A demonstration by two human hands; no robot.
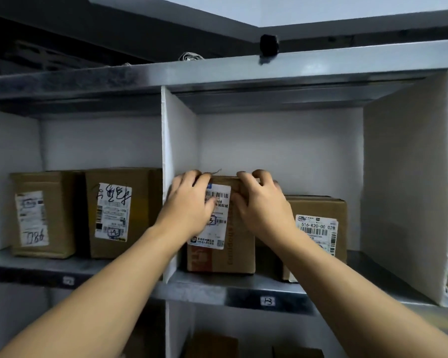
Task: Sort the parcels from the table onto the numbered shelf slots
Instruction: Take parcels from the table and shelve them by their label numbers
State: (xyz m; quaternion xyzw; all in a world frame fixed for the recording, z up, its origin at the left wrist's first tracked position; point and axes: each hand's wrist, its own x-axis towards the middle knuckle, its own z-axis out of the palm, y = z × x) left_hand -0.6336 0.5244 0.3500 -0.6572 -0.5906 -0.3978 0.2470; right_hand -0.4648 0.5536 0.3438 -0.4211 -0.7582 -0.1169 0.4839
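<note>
**Kid:** What are the arms doing?

**Friend:** Both bare arms reach up and forward, side by side, nearly straight.

**Kid:** And the hands?

**Friend:** The left hand (189, 202) lies with its palm on the white label of a brown parcel (241, 254). Its fingers bend over the top front edge. The right hand (261, 202) is just beside it, with its fingers hooked over the same edge and its thumb on the front. Both hands hold the parcel.

**Kid:** Where is the parcel?

**Friend:** It stands upright on the metal shelf (204, 290). It is at the left side of the middle slot, close to the white divider (170, 177). A small tag (267, 301) on the shelf's front edge reads something like 13.

**Kid:** What else is there?

**Friend:** A lower brown box (318, 208) sits to the right, with a dark gap between it and the parcel. In the slot to the left stand a far-left box (44, 215) and a scribble-label box (117, 213), side by side.
</note>
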